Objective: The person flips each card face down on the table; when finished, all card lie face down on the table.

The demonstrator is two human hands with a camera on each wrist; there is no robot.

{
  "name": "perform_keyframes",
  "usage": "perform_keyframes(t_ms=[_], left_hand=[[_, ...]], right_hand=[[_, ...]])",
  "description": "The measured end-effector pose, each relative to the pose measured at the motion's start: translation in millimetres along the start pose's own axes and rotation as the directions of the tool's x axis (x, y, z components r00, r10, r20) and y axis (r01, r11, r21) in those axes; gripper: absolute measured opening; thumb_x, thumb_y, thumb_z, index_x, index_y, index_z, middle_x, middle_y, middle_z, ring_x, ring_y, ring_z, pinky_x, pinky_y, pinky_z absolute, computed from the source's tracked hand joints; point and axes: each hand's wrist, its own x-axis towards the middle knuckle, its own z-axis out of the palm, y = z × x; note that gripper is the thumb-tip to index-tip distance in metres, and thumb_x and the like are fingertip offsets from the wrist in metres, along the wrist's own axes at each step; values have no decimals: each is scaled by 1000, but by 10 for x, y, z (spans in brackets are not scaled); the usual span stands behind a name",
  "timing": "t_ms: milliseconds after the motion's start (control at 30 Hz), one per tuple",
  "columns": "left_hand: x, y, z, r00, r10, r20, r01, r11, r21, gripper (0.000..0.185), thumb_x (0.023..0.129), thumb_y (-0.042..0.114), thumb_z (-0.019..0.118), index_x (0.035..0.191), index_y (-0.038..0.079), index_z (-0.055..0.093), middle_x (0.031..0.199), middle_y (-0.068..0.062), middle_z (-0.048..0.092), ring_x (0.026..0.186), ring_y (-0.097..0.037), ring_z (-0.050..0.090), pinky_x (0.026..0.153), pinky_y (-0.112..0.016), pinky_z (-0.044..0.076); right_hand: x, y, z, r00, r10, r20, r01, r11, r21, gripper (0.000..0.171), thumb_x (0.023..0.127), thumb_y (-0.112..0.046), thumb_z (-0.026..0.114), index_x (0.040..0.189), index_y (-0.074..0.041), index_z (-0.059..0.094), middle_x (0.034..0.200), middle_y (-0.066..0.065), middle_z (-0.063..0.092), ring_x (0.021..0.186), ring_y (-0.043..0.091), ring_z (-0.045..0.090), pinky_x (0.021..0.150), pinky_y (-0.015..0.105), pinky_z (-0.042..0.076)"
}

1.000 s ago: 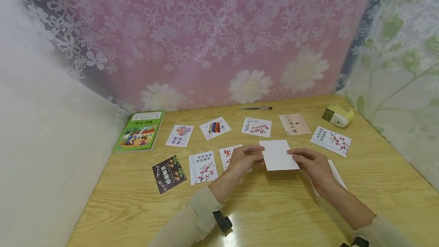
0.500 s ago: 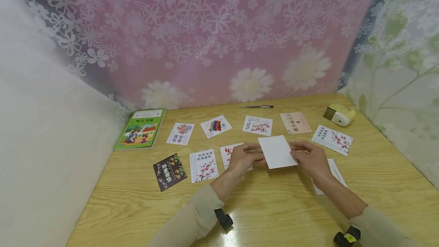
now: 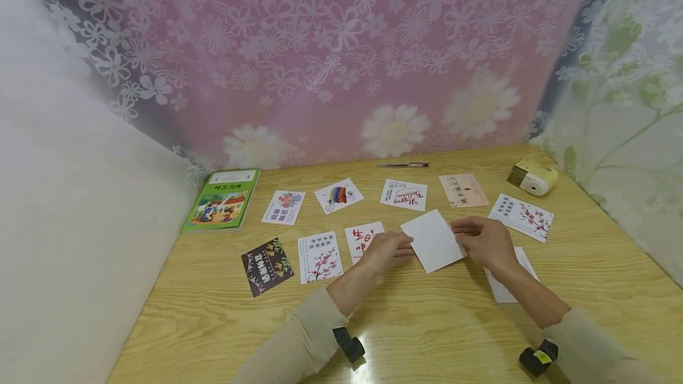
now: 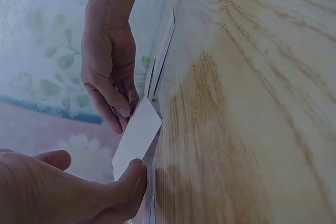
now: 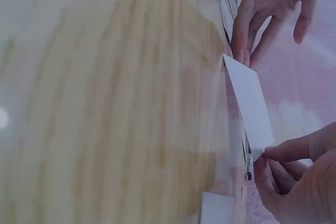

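Observation:
A square white card, its blank face up, is tilted just above the wooden table. My right hand pinches its right corner between thumb and fingers, plainest in the right wrist view, where the card slants from the fingertips. At the opposite corner, my left hand touches the edge with fairly straight fingers; in the left wrist view its thumb stands off the card. The card's underside is hidden. Beneath my right forearm lies another white card, partly covered.
Printed cards lie in two rows, among them a dark card, a plum-blossom card, a red-lettered card and a pink card. Behind are a green book, a pen and a yellow-and-white pencil sharpener.
The white card has turned so that a corner points toward me, and it sits slightly lower. My left hand has eased its hold, uncovering more of the red-lettered card.

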Motion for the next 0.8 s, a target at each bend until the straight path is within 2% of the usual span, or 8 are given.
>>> perform_keyframes(t_ms=[100,333,467,633,700,800], left_hand=[[-5,-2,12,1000,-22,3,22,999,-26,38,99,12,59,127,-14,58,121,-27,62,117,-40,66,107,-43,55],[-42,27,53,999,-20,26,22,998,-64,47,100,15,55,136,-17,54,135,-34,50,123,-40,60,113,-45,49],[-69,41,63,999,-15,44,16,999,-38,50,101,17,53,139,-16,53,140,-35,46,129,-41,55,116,-46,46],[-84,51,68,999,-20,45,22,999,-43,51,102,18,53,141,-15,52,142,-35,43,132,-42,51,118,-47,43],[-92,60,73,999,-24,43,26,998,-51,52,102,18,53,141,-15,52,142,-34,41,133,-42,50,119,-47,42],[-112,68,88,999,-21,42,23,999,-45,52,101,18,53,142,-14,52,143,-35,41,134,-42,48,120,-47,41]], right_hand=[[11,-21,-33,998,10,57,-8,1000,-29,29,100,-7,65,126,6,70,121,27,71,108,40,69,74,25,59],[13,-100,-75,985,94,144,-92,996,-21,44,108,-29,56,131,7,67,128,28,67,99,34,71,73,36,57],[6,-116,-86,975,111,193,-113,994,1,50,110,-33,51,136,7,63,135,28,64,110,39,70,88,46,59],[9,-112,-127,949,117,293,-137,989,48,56,112,-38,45,144,6,56,148,28,55,128,43,60,109,58,49],[-6,-116,-167,940,110,324,-139,988,68,59,112,-41,44,146,5,54,151,27,52,132,44,57,112,63,44],[-37,-88,-250,939,81,333,-125,986,111,63,111,-46,44,148,4,52,152,26,51,134,44,55,115,66,39]])
